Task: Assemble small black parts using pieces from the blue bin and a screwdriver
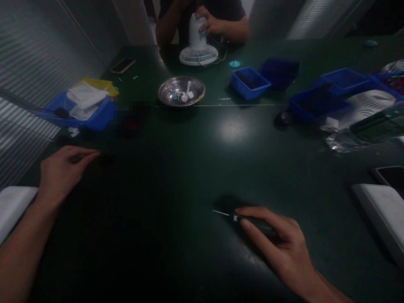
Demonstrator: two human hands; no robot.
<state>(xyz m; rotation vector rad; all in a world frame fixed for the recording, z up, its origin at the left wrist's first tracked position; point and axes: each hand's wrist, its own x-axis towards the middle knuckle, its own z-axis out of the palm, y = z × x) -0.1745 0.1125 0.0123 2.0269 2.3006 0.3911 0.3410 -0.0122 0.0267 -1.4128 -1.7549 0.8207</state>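
Note:
My right hand is closed around the dark handle of a screwdriver, low over the green table. Its thin metal shaft points left. Over at the left, my left hand has thumb and forefinger pinched together; whatever is between them is too small or dark to make out. A small dark shape lies just beyond those fingertips. Behind the left hand stands a blue bin with white parts piled in it.
Across the table a person holds a white fan. A metal bowl with small white parts stands mid-table. Blue bins, a white fan grille and clear plastic wrap lie right. White boxes flank both sides; a phone lies far left.

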